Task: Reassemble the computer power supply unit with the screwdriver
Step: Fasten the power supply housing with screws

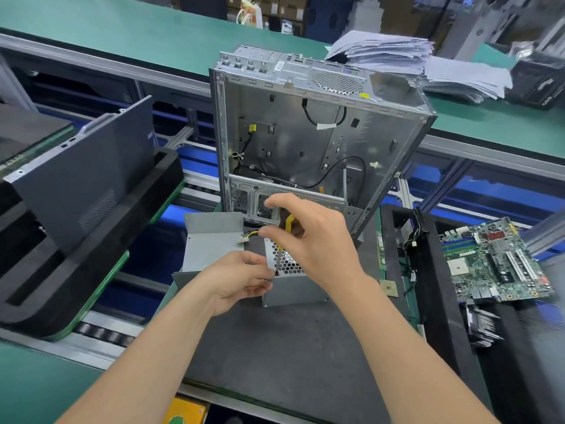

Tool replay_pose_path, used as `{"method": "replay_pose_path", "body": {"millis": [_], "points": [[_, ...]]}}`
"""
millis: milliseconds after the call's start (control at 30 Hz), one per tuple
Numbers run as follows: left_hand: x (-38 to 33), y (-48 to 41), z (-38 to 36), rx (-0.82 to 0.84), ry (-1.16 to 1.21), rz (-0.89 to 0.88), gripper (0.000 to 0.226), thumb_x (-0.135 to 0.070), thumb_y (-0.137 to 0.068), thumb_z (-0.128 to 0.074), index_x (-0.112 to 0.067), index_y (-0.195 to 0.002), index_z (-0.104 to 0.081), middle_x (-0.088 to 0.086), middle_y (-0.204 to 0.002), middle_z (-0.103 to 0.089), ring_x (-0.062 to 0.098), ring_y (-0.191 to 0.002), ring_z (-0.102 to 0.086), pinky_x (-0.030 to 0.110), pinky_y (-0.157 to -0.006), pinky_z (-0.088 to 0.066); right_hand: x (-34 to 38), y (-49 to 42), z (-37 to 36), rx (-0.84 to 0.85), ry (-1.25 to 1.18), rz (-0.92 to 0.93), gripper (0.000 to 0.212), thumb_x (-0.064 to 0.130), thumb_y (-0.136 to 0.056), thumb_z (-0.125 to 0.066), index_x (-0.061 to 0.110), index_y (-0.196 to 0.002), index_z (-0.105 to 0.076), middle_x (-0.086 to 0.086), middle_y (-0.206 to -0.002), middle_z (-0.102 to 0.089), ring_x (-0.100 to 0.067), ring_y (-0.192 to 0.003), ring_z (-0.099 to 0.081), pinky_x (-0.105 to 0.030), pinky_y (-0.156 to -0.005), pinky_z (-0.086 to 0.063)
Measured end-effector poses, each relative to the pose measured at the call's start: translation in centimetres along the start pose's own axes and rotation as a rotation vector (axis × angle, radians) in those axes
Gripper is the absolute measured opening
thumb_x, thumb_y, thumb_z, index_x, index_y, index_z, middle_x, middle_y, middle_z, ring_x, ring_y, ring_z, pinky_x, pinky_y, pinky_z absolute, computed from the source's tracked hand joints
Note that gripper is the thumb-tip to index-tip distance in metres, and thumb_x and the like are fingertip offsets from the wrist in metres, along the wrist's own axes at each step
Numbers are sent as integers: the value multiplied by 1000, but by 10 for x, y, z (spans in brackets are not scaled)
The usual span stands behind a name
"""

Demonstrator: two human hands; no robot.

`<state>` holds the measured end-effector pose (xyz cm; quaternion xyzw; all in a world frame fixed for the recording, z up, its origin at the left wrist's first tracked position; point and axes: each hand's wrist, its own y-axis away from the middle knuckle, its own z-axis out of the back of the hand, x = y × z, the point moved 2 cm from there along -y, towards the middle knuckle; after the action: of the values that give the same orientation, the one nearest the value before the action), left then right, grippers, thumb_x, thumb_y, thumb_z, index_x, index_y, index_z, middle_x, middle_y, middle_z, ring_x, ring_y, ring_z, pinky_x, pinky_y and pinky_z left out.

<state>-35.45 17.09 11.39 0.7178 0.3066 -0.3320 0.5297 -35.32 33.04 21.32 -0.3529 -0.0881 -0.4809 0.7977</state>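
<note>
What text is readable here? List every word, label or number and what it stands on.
No text can be read for certain.
Yellow sticker on the computer case: too small.
White tag on the black cable: blurred.
Circuit board markings: too small.
Black box at far right, white marks: blurred.

Legible text: none at this range.
Yellow sticker (pixel 363 95) and pale label strip (pixel 279 66) on the computer case (pixel 305 142), white tag (pixel 326 126) on a black cable inside it, printing on the motherboard (pixel 495 261) at right: all too small or blurred to read.
</note>
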Motion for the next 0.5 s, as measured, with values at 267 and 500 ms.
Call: {"method": "replay_pose_path", "body": {"millis": [267,500], "points": [[-2,0,2,33,-47,-26,24,3,-89,-75,-3,-107,-60,7,-77,-70,25,-75,-71,30,-70,-58,-2,0,10,438,-695,61,42,-12,-98,-61,10,-133,-70,-3,-128,-72,-24,-124,-68,-34,-101,-56],[-3,1,1,14,-22,-6,38,5,-89,-74,3,-122,-57,12,-83,-71,27,-77,-70,33,-75,-59,3,-9,1,-30,-191,-101,32,33,-76,-94,16,-89,-70,3,-73,-65,-15,-68,-60,-35,-67,-53]]}}
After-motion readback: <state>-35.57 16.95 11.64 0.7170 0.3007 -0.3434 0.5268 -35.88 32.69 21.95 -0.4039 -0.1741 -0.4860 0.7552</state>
